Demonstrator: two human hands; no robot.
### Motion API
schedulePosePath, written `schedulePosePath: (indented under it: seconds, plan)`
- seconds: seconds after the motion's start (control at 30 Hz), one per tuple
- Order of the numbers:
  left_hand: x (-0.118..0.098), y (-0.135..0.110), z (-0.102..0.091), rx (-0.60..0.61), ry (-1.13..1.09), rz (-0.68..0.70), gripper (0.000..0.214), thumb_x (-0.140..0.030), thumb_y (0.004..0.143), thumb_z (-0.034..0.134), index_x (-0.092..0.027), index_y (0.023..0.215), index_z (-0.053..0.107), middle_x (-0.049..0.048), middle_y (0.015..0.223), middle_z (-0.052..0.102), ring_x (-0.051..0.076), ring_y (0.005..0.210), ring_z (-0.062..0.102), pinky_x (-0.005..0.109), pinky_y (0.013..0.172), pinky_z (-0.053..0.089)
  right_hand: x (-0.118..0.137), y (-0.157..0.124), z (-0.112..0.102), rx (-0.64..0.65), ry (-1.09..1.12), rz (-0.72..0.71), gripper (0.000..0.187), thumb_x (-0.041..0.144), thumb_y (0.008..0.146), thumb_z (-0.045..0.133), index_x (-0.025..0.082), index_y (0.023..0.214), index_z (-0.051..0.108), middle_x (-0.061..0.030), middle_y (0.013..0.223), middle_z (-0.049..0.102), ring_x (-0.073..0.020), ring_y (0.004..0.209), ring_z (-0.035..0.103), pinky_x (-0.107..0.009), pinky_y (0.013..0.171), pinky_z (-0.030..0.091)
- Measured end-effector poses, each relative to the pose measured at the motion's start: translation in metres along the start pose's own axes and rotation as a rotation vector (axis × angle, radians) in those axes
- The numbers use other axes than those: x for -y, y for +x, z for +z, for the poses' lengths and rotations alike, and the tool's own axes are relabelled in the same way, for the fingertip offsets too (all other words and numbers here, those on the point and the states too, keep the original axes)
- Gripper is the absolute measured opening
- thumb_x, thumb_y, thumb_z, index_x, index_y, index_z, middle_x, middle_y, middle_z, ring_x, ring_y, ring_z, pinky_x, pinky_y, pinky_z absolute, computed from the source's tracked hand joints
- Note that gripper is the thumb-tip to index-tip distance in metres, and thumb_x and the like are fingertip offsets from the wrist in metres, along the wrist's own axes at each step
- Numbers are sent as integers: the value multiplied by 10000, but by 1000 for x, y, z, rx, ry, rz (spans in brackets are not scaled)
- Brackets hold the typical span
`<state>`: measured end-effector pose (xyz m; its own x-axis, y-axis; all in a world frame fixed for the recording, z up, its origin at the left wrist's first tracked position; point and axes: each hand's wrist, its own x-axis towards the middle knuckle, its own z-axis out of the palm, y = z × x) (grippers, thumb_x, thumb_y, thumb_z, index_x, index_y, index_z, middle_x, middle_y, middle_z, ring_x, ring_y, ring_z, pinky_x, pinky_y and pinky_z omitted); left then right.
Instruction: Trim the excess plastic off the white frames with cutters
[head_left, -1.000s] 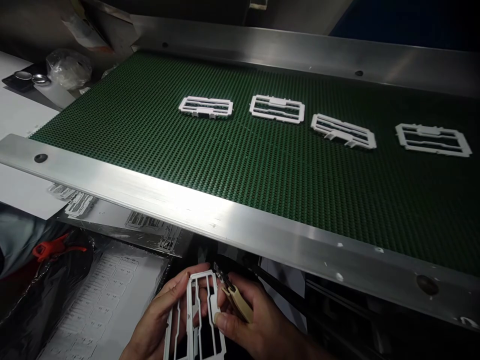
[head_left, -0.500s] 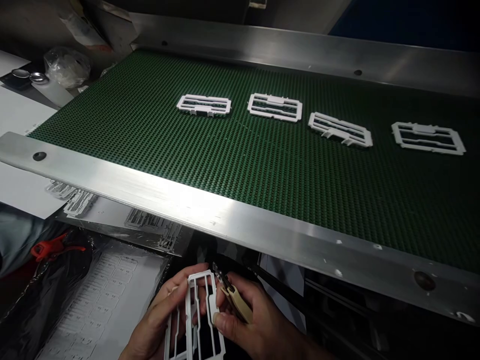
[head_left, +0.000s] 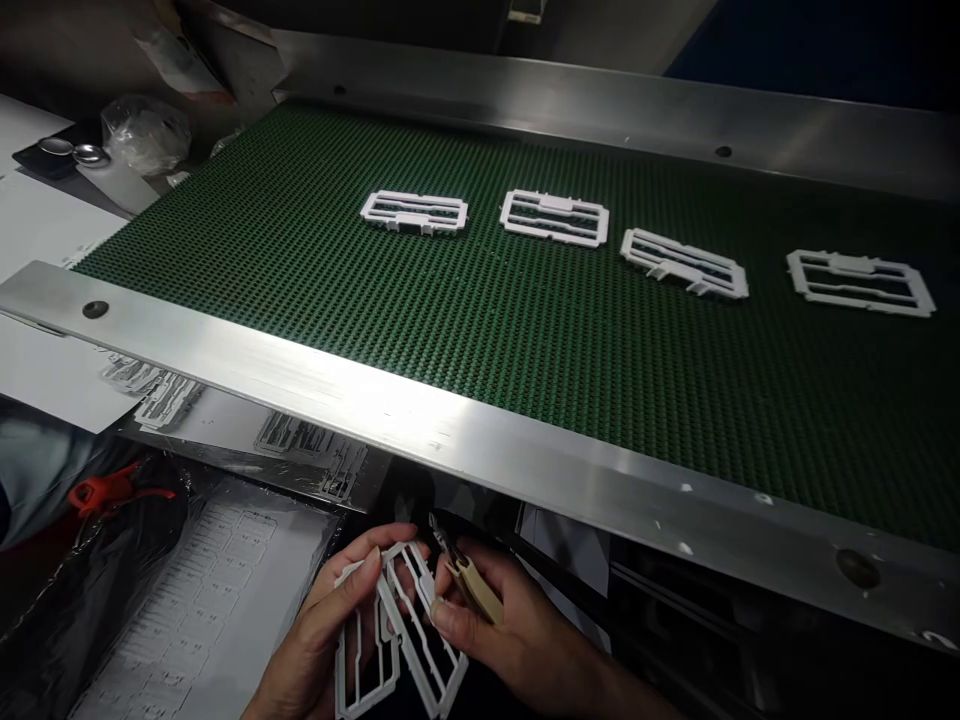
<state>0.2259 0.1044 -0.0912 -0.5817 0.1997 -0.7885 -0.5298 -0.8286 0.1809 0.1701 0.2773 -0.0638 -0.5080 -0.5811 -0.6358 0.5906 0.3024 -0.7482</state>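
Observation:
Two white slotted plastic frames (head_left: 401, 620) overlap in a V shape at the bottom middle. My left hand (head_left: 322, 620) is closed round their upper left side, thumb on the front. My right hand (head_left: 510, 625) pinches the right-hand frame's edge with its thumb and also holds nippers (head_left: 469, 580) with beige handles, their jaws pointing up and away. The fingertips behind the frames are partly hidden. Beyond the hands, several similar white frames (head_left: 555, 217) lie spaced out on a green conveyor belt (head_left: 450, 310).
The conveyor's metal rail (head_left: 337, 380) crosses in front of my hands. At lower left lies a plastic-lined container with stacked white frames (head_left: 187, 600), beside a red clamp-like item (head_left: 105, 492). More frames (head_left: 169, 400) show under the rail. A crumpled clear bag (head_left: 146, 135) sits at upper left.
The two frames in my hands have fanned apart, the right one now tilted across the left. The nippers stay in my right hand. The whole view has shifted slightly.

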Motion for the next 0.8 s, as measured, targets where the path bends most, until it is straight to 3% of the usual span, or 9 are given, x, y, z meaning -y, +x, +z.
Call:
schedulePosePath:
  seconds: [0.07, 0.17, 0.27, 0.5, 0.67, 0.8]
  plan:
    - [0, -1, 4, -51, 95, 40, 237, -315, 772, 712, -198, 976, 678, 50, 800, 722, 180, 717, 669, 239, 687, 532, 1, -4, 1, -105, -175, 29, 251, 397, 827, 584, 210, 990, 542, -11, 882, 571, -173, 826, 543, -311, 787, 423]
    - [0, -1, 5, -107, 232, 81, 284, -381, 774, 702, -223, 999, 631, 3, 706, 663, 134, 629, 618, 189, 604, 487, 4, -9, 3, -238, -504, 108, 409, 441, 788, 618, 265, 1152, 550, -48, 1104, 604, -261, 1036, 546, -384, 898, 399]
    - [-1, -1, 2, -187, 373, 125, 346, -437, 762, 701, -232, 1023, 605, -18, 681, 621, 119, 642, 577, 162, 601, 451, 5, -13, 4, -223, -697, 130, 428, 461, 761, 627, 251, 1129, 571, -63, 1087, 610, -290, 1020, 551, -411, 881, 413]
    - [0, 0, -2, -273, 581, 224, 389, -494, 733, 705, -237, 1013, 622, -21, 647, 584, 154, 686, 552, 227, 676, 454, -1, -17, 4, -207, -832, 110, 387, 461, 803, 587, 253, 1128, 566, -61, 1080, 608, -293, 1039, 551, -426, 902, 424]
    - [2, 0, 1, -339, 577, 252, 430, -505, 683, 742, -207, 980, 657, 23, 763, 664, 175, 712, 602, 235, 682, 453, -2, -15, 4, -218, -896, 83, 383, 475, 822, 565, 251, 1133, 568, -69, 1099, 616, -302, 1053, 556, -432, 906, 437]
    - [3, -1, 1, -340, 586, 262, 413, -506, 686, 742, -205, 957, 662, -7, 665, 629, 154, 680, 581, 204, 652, 441, -3, -13, 3, -227, -934, 61, 385, 479, 831, 559, 250, 1140, 570, -66, 1097, 627, -300, 1047, 569, -430, 898, 450]
